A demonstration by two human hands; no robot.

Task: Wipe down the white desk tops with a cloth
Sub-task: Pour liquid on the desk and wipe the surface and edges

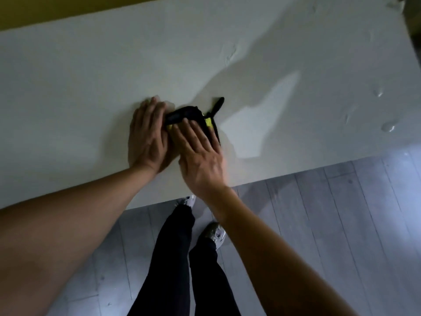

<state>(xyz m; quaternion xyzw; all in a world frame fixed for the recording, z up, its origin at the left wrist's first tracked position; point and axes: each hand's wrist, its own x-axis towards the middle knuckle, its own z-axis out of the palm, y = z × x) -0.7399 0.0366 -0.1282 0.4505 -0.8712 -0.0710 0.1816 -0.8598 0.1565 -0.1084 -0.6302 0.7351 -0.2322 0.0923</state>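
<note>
Cloth (193,116), one only, black with a yellow face showing at its folds, lay bunched on the white bench (91,76) a little in from the near edge, directly under the person's fingers. Its long axis ran roughly left to right across the bench, with a thin black tail sticking up and away at the far right end. The right hand (200,151) lay on top of it, fingers straight and spread, pressing the cloth flat rather than gripping it. The left hand (148,135) lay just beside, touching the cloth's left end, fingers straight and together, palm down on the bench; whether its fingertips pinched any fabric could not be told. Both hands were therefore flat and unclenched, and the right was the one carrying the cloth.

Unwiped wet lay to the right and beyond: a broad damp sheen (262,115) just beside the cloth, and two clear droplets (388,127) well apart from it near the right edge. Judging by that, the next stroke would probably have to go rightward, led by the right hand.

Counted: one cloth, two hands, one bench top in view, two shoes (215,233) on the grey plank floor (330,224).
</note>
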